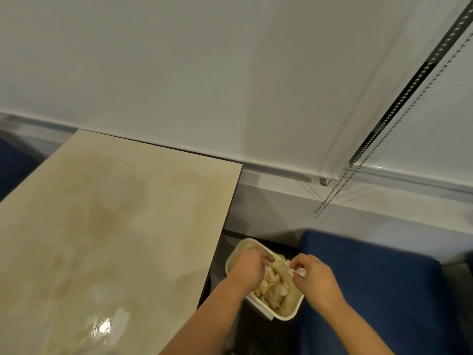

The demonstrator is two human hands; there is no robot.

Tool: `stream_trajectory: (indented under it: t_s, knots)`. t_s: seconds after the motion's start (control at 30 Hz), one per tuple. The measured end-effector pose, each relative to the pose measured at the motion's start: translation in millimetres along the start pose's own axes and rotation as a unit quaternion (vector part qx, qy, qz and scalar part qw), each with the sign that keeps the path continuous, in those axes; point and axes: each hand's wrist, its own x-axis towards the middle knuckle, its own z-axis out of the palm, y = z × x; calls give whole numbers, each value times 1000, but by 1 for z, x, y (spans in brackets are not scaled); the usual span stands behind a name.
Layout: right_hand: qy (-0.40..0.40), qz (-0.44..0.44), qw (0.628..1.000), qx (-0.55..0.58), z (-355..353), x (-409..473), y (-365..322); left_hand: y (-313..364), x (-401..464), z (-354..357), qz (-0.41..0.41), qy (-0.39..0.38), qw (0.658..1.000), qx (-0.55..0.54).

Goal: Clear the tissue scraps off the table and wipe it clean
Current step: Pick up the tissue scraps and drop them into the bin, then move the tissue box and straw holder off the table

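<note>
A glossy beige table (pixel 115 226) fills the left of the view, and no scraps show on its top. Beside its right edge, low down, stands a cream waste bin (pixel 286 315) holding crumpled tissue scraps (pixel 272 288). My left hand (pixel 249 269) reaches down into the bin with fingers curled over the scraps; whether it grips any is hidden. My right hand (pixel 313 276) hovers over the bin's right rim and pinches a small white tissue scrap (pixel 297 270) between its fingertips.
A blue upholstered seat (pixel 384 290) sits right of the bin, and another blue seat (pixel 12 165) shows at the far left. A white roller blind (pixel 230 73) covers the wall behind, with its bead chain (pixel 358 175) hanging at right. Dark floor lies under the bin.
</note>
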Motion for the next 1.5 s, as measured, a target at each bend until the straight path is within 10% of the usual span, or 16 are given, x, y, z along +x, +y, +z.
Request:
stream_trajectory:
  t_s: [0.4,0.83,1.5]
  knots:
    - [-88,-21,994,-57,11,17,-9,-9,-13,-15,11,44,999,-4]
    - [-87,-195,977,17,13,31,-113,-34,-91,-84,13,257,965,-46]
    - [-169,-332,927,36,148,-133,-258,-160,-328,-61,-87,367,918,-122]
